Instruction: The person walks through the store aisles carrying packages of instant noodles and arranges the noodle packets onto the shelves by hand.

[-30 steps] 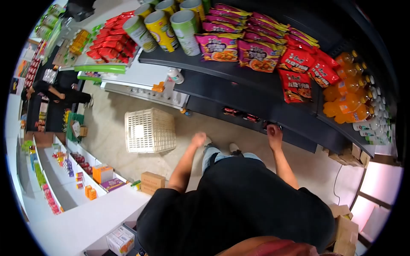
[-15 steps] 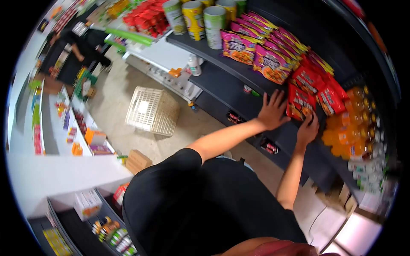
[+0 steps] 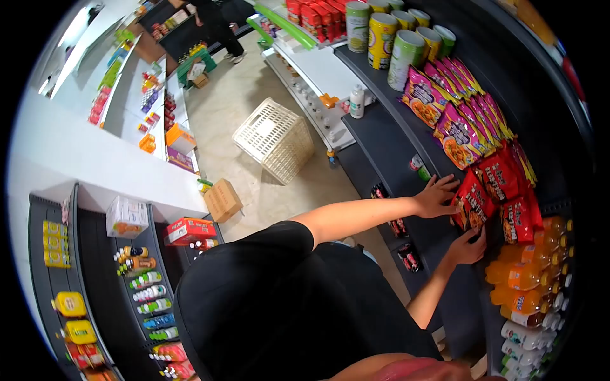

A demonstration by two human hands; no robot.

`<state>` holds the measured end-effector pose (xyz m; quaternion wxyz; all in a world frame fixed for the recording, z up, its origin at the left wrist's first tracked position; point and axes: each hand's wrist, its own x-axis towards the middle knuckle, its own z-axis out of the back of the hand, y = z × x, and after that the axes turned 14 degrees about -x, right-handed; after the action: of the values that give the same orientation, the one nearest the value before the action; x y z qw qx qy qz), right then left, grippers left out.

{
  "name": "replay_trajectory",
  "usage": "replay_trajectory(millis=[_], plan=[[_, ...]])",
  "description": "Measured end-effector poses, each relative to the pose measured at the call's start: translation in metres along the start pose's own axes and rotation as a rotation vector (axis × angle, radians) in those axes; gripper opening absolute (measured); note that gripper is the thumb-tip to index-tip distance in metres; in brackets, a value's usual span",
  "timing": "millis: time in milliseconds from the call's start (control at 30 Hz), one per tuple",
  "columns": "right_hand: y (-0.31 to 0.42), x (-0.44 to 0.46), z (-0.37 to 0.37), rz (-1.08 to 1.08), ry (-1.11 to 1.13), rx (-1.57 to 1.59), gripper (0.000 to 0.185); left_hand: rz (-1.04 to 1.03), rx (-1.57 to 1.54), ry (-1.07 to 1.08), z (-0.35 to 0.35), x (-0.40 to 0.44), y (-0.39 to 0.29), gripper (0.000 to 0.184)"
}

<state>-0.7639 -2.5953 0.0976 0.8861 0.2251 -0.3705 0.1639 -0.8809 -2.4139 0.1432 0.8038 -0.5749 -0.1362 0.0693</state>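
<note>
Several red instant-noodle packets (image 3: 502, 174) lie on the dark shelf, and the front packet (image 3: 473, 200) leans between my two hands. My left hand (image 3: 438, 197) is at its left edge, fingers spread and fingertips touching it. At the packet's lower edge, my right hand (image 3: 467, 246) pinches with thumb and fingers. Purple noodle packets (image 3: 459, 136) stand in rows just beyond the red ones. Orange drink bottles (image 3: 526, 277) lie on the near side of my right hand.
Tall canisters (image 3: 405, 60) stand farther along the shelf. A white bottle (image 3: 357, 101) is on the lower shelf. On the floor sit a cream plastic basket (image 3: 293, 149) and a cardboard box (image 3: 223, 200). Another person (image 3: 216, 25) stands in the far aisle.
The view has swung, so the shelf and basket sit farther right. My left hand has gone from lying flat beside the front red packet to touching its edge; my right hand stays at its lower edge.
</note>
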Motion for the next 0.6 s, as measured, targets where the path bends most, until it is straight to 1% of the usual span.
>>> replay_trajectory(millis=[33,67,133,167,233,267,300,367,433,467,500,567,600], plan=[[0.0,-0.001,0.004,-0.001,0.018,0.058,0.038,0.013,-0.084,0.012,0.005,-0.003,0.0,0.069],[0.001,-0.005,0.009,0.048,0.027,0.135,0.032,-0.087,-0.087,-0.126,0.004,-0.011,0.001,0.051],[0.007,-0.023,0.014,0.086,0.067,0.341,0.027,-0.039,-0.22,-0.259,0.008,-0.037,-0.008,0.043],[0.013,-0.034,0.015,0.11,0.093,0.443,0.025,-0.017,-0.291,-0.329,0.011,-0.053,-0.013,0.04],[0.047,-0.055,0.026,-0.079,0.227,0.675,0.022,-0.056,-0.244,-0.446,0.016,-0.089,-0.012,0.037],[0.06,-0.068,0.024,-0.15,0.303,0.808,0.021,0.015,-0.259,-0.457,0.022,-0.113,-0.013,0.039],[0.075,-0.079,0.022,-0.101,0.303,0.912,0.019,0.086,-0.275,-0.472,0.027,-0.136,-0.013,0.04],[0.108,-0.101,0.016,-0.122,0.553,1.16,0.019,0.007,-0.32,-0.67,0.019,-0.179,0.024,0.047],[0.147,-0.112,0.038,0.043,0.775,1.135,0.018,0.056,-0.658,-0.764,0.011,-0.229,0.048,0.055],[0.159,-0.12,0.048,0.129,0.942,1.137,0.02,0.137,-0.653,-0.785,0.013,-0.259,0.04,0.056],[0.171,-0.125,0.066,0.119,1.233,1.194,0.024,0.221,-0.652,-0.804,0.012,-0.292,0.03,0.057],[0.184,-0.16,0.073,0.348,1.46,1.351,0.029,0.229,-0.725,-0.888,-0.002,-0.352,0.042,0.048],[0.187,-0.176,0.084,0.428,1.549,1.356,0.031,0.247,-0.719,-0.942,-0.012,-0.382,0.039,0.045]])
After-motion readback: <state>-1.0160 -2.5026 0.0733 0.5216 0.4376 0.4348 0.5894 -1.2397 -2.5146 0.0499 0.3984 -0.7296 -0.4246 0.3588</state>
